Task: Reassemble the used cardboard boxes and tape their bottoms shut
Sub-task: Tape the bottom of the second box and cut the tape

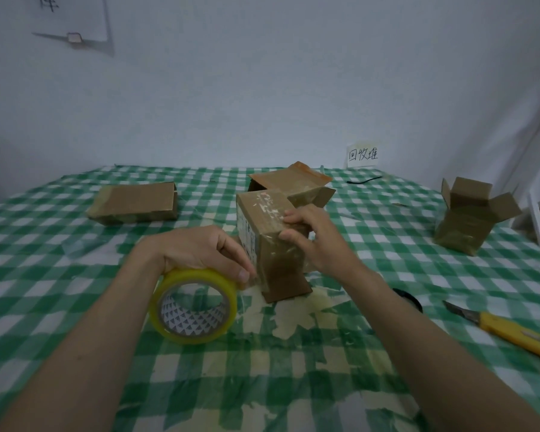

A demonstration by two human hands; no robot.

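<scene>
A small brown cardboard box (264, 219) stands on the green checked tablecloth (75, 275) at the middle, its closed end up and flaps splayed at the bottom. My right hand (312, 238) presses on its top right edge and side. My left hand (200, 251) grips a yellow roll of clear tape (194, 307), held against the box's near left corner; a strip of tape runs from the roll onto the box's front face.
A flat taped box (134, 202) lies at the back left. Another box (290, 182) sits right behind the held one. An open-topped box (471, 216) stands at the right. A yellow utility knife (505, 332) lies at the right edge. Torn tape scraps (293, 319) lie before the box.
</scene>
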